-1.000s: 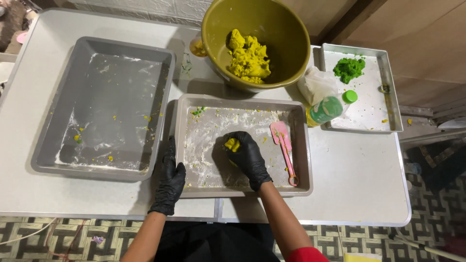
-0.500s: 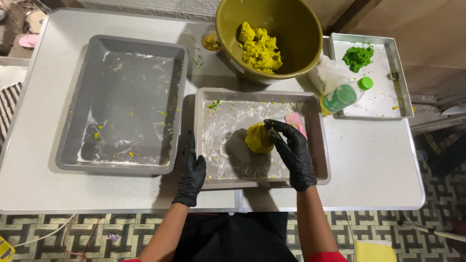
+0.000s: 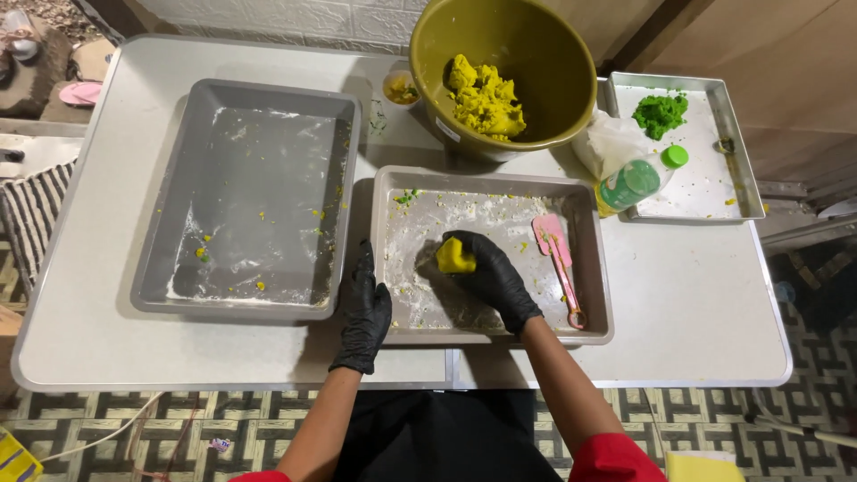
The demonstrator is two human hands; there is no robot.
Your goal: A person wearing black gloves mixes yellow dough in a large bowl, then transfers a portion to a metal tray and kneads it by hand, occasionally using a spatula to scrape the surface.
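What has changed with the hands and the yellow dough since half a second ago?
The right hand has come back down over the yellow dough and presses it on the floured tray, further left than before; earlier it was lifted beside the lump. The left hand stays on the tray's left rim. The pink spatula, now uncovered, lies unmoved, as does the bowl.

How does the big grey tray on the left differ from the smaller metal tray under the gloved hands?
The large grey rectangular tray is bigger and deeper-looking; the smaller floured metal tray is shallower. The grey tray holds only smears and yellow crumbs and no hand touches it; the metal tray holds the yellow dough lump under the right hand and a pink spatula, with the left hand at its left edge. Both are rectangular and flour-dusted.
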